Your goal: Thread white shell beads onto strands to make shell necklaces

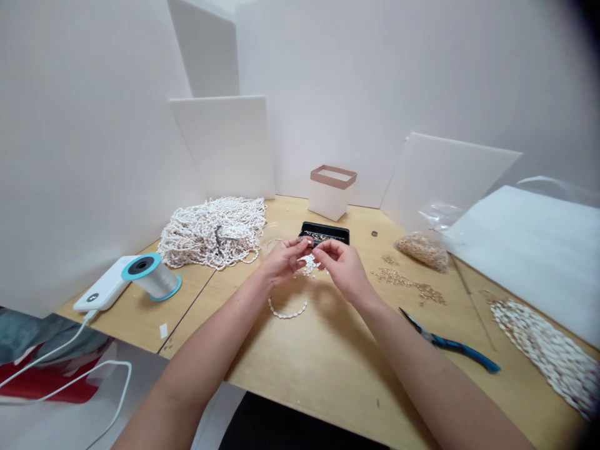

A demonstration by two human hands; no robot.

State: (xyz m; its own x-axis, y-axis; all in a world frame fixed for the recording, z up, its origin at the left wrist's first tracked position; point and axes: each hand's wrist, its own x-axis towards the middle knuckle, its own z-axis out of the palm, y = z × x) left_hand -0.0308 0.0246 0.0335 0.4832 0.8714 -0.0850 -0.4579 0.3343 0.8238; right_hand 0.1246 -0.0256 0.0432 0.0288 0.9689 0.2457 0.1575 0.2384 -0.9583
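My left hand [282,261] and my right hand [341,265] meet over the middle of the wooden table [300,362], fingertips pinched together on a short strand of small white shell beads [309,262]. The strand's loose end [287,311] curves down onto the table under my left wrist. A black tray [324,233] lies just beyond my fingers.
A big heap of white bead strings [213,232] lies at the left, with a teal-rimmed thread spool [152,277] and a white power bank [105,290] nearer. Blue-handled pliers [450,342], gold beads [407,282], a bead bag [423,249], finished strands [544,350] and a small box [330,192] surround.
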